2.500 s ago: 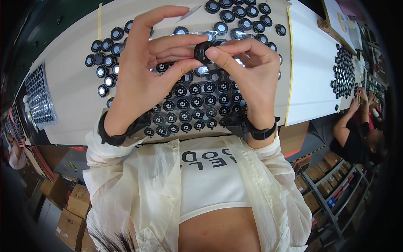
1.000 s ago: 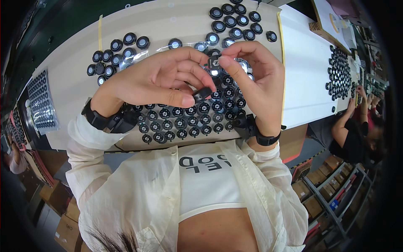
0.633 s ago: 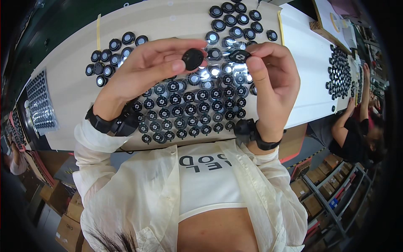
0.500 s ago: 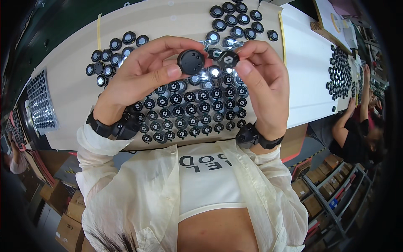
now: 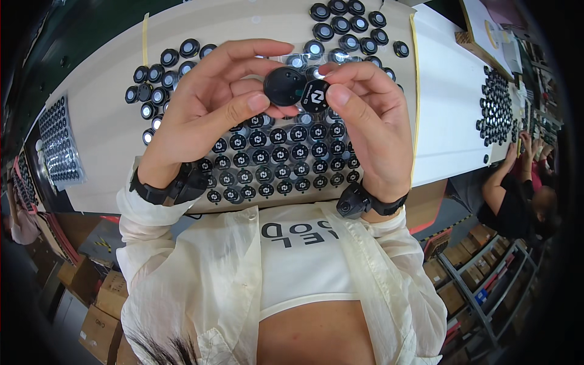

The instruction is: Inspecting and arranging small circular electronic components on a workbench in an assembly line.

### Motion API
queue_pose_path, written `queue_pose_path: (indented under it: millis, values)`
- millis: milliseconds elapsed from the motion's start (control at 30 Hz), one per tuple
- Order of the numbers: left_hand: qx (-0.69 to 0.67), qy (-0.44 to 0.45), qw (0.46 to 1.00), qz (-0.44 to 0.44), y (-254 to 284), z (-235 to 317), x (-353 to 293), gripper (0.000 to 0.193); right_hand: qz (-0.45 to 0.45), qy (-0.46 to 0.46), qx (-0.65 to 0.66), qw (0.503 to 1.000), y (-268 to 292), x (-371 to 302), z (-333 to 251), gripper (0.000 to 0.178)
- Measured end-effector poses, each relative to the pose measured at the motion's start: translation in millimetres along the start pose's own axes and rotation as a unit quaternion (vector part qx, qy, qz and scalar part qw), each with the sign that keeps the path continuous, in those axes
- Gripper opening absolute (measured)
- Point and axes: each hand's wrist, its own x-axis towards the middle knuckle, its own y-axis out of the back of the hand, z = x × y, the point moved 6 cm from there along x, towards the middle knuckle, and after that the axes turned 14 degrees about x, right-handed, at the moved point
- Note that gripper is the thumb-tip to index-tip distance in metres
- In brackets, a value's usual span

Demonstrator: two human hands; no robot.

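Cardboard boxes (image 5: 102, 328) and metal shelving (image 5: 471, 304) stand lower than the smooth tan bench (image 5: 112, 137). Over the bench, the left grip (image 5: 210, 103) pinches a rounded black cap (image 5: 281, 86); the right grip (image 5: 370, 112), a flat, white-marked black disc (image 5: 316, 96).

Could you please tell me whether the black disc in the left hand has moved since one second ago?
Yes: judged against the left yellow tape strip, the black disc in the left hand is now farther up the picture.
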Motion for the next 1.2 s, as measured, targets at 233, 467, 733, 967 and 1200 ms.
queue_pose_path:
  millis: [233, 467, 733, 967, 1200]
  values:
    - [0.01, -0.003, 1.0, -0.005, -6, -2, -2, 0.044, 0.008, 0.025, -0.065, 0.998, -4, 3, 1, 0.017]
    - [0.099, 0.025, 0.993, 0.063, -5, 2, -3, 0.043, 0.017, 0.003, -0.096, 0.995, -2, 5, 1, 0.016]
    - [0.135, 0.024, 0.987, 0.078, -4, 2, -7, 0.038, 0.01, -0.005, -0.113, 0.994, 2, 8, 4, 0.016]
    - [0.173, 0.028, 0.981, 0.082, -5, 0, -6, 0.04, 0.02, -0.007, -0.122, 0.992, 2, 9, 4, 0.016]
    - [0.27, 0.018, 0.959, 0.083, -6, 2, -5, 0.041, 0.022, 0.018, -0.158, 0.987, 6, 14, 6, 0.015]
